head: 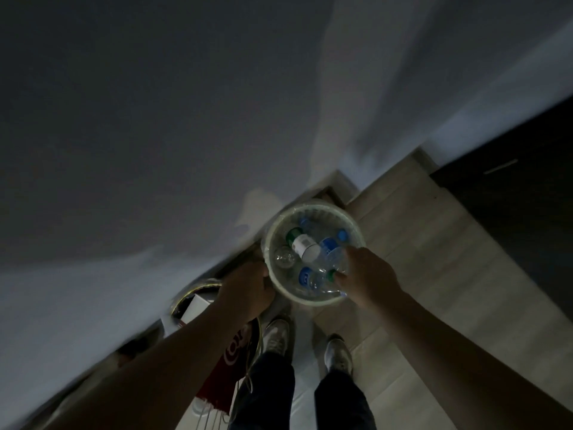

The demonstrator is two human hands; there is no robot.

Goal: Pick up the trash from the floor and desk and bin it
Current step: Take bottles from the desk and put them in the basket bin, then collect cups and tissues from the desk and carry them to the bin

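Head view, I log: 1 bin [313,207] holding bottles [305,246]; left hand [248,290] fingers curled on rim; right hand [367,277] fingers clamped round 1 bottle [338,262].

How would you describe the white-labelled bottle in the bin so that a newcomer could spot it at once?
Find the round lined bin beside the grey wall. Among the plastic bottles inside, the white-labelled bottle lies across the middle. It alone has a white wrap; its neighbours carry blue labels.
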